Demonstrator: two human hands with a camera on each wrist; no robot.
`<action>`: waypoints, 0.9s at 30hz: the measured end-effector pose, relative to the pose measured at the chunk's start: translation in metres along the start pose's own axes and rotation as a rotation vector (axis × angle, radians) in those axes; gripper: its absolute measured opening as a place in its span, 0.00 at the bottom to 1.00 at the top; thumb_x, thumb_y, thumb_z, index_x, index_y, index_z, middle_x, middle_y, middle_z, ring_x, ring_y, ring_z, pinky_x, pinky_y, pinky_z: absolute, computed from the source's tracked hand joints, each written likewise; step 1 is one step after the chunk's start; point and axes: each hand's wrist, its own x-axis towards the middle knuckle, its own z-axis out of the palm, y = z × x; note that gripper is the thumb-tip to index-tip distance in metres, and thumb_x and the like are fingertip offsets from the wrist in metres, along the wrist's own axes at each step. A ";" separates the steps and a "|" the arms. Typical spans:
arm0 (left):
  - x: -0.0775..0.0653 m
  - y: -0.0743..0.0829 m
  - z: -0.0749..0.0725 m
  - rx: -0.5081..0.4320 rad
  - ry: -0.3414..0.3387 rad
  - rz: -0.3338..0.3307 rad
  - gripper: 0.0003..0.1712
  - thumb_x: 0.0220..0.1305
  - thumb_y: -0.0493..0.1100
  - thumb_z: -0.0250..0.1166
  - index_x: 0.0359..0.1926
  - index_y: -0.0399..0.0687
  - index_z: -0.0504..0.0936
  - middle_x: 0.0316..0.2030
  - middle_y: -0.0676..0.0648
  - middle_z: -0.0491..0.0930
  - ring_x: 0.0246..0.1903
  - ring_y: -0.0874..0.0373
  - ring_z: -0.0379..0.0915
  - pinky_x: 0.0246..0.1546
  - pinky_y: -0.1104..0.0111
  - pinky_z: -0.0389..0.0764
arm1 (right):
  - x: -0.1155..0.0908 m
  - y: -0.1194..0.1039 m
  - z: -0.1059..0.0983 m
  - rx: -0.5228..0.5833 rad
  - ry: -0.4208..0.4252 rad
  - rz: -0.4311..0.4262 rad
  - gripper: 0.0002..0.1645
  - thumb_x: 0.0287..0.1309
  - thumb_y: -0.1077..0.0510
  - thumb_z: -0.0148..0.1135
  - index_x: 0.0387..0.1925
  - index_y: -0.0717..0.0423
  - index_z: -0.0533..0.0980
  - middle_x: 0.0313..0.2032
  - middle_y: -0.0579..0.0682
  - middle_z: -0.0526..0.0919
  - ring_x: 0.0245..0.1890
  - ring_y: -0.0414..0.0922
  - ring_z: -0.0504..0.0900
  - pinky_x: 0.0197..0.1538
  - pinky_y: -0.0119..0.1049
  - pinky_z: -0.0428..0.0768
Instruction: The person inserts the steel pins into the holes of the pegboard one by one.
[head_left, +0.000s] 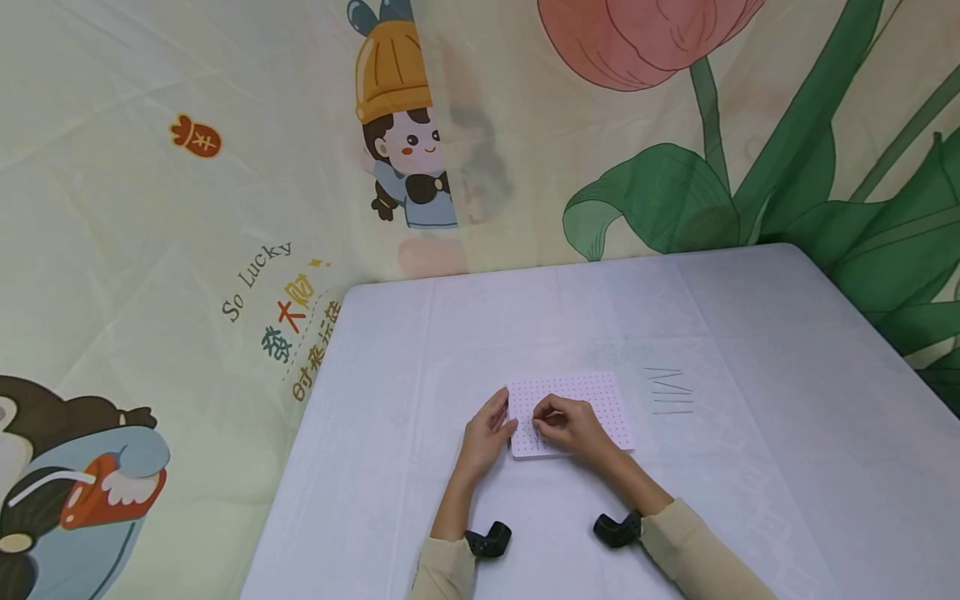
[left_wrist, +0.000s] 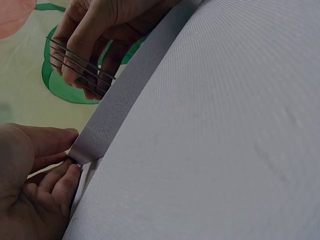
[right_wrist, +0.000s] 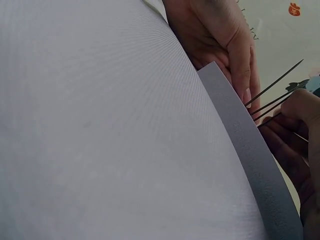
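Observation:
A pale pink-white pegboard (head_left: 604, 402) with rows of small holes lies flat on the table. My left hand (head_left: 483, 433) holds its left edge, the thumb and fingertips at the near left corner in the left wrist view. Over the board's left part, my right hand (head_left: 572, 426) pinches a thin dark metal stick between thumb and fingers. Several such sticks (right_wrist: 275, 82) rise from the board close to these fingers. The wrist views do not clearly show which one is pinched. The lower ends in the holes are hidden.
Several loose thin sticks (head_left: 672, 390) lie on the white-covered table (head_left: 750, 500) to the right of the board. A printed cloth (head_left: 495, 167) with a flower and cartoon figures hangs behind the table. Black wrist cameras (head_left: 489, 541) sit on both wrists.

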 end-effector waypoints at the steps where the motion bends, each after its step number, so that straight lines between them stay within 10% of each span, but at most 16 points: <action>1: 0.000 0.000 0.000 0.002 0.000 0.001 0.31 0.57 0.30 0.57 0.62 0.31 0.59 0.64 0.37 0.56 0.63 0.50 0.56 0.60 0.71 0.63 | 0.000 0.000 0.000 0.002 -0.001 0.002 0.05 0.46 0.73 0.60 0.29 0.67 0.75 0.28 0.56 0.81 0.30 0.50 0.81 0.35 0.40 0.84; 27: 0.004 -0.020 0.002 -0.029 -0.007 0.031 0.32 0.56 0.32 0.59 0.63 0.36 0.60 0.65 0.41 0.57 0.63 0.51 0.55 0.60 0.73 0.63 | -0.006 0.001 -0.016 0.104 0.062 0.051 0.13 0.46 0.77 0.56 0.37 0.70 0.76 0.34 0.64 0.81 0.35 0.55 0.81 0.39 0.38 0.84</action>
